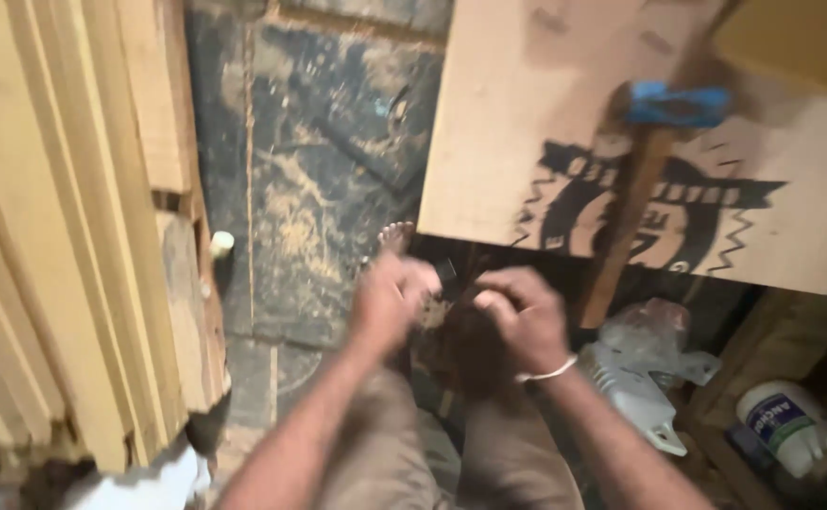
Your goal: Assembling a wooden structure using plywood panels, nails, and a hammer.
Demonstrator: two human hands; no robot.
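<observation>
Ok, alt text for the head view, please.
Both hands, left hand and right hand, meet blurred over a small dark object, unidentifiable. A blue-headed hammer lies on a plywood sheet; stacked wooden boards stand left.

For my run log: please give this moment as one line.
left hand: closed, blurred | right hand: closed, blurred | held item: unclear | hammer: on board

Small dark object (pixel 445 275), blurred, between both hands, just below the plywood board's (pixel 489 142) edge.
</observation>
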